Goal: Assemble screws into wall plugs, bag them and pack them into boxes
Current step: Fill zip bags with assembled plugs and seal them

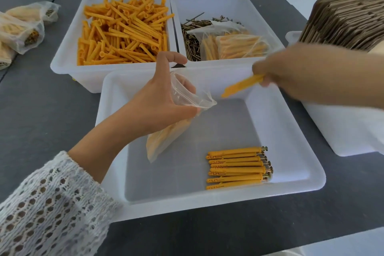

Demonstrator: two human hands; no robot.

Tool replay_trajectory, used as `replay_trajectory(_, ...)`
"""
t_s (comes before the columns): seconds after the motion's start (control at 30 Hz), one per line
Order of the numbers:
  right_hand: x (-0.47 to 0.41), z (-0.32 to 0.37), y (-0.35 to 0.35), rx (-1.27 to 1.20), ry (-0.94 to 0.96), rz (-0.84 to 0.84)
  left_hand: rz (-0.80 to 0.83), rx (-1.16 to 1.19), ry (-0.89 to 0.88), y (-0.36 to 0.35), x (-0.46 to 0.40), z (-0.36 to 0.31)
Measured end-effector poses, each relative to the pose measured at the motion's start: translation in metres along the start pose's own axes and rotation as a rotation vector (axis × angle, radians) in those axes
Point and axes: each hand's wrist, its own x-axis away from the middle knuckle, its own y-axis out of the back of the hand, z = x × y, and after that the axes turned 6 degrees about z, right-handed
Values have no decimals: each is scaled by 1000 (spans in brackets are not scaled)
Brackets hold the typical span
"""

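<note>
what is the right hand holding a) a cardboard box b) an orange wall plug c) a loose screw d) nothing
b: the right hand pinches one orange wall plug, its tip pointing toward the open mouth of the clear bag gripped by the left hand.

Her left hand (164, 97) is raised, fingers curled around a bag's mouth; the right hand (291, 72), blurred, reaches across from the right, pinching one plug.
</note>
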Motion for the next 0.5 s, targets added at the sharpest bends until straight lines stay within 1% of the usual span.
replay_trajectory(0.13,-19,14,38,-47,0,-34,15,5,12,-2,2,-3)
replay_trajectory(0.23,-27,46,43,-80,135,-35,36,37,3,-3,2,-4)
replay_trajectory(0.27,-25,56,41,-142,205,-14,42,51,-12,-3,3,-5)
replay_trajectory(0.33,-13,65,42,-400,345,-1,41,66,-37,-3,3,-4)
replay_trajectory(0.37,-6,62,43,-541,384,-27,37,68,-37,-3,3,-4)
replay_trajectory(0.4,-1,54,40,-651,367,-78,33,68,-30,-2,3,-4)
replay_trajectory(0.43,3,44,32,-715,302,-131,24,68,-26,-2,2,-4)
replay_trajectory(0.5,11,28,13,-707,161,-190,2,72,-25,-2,1,-4)
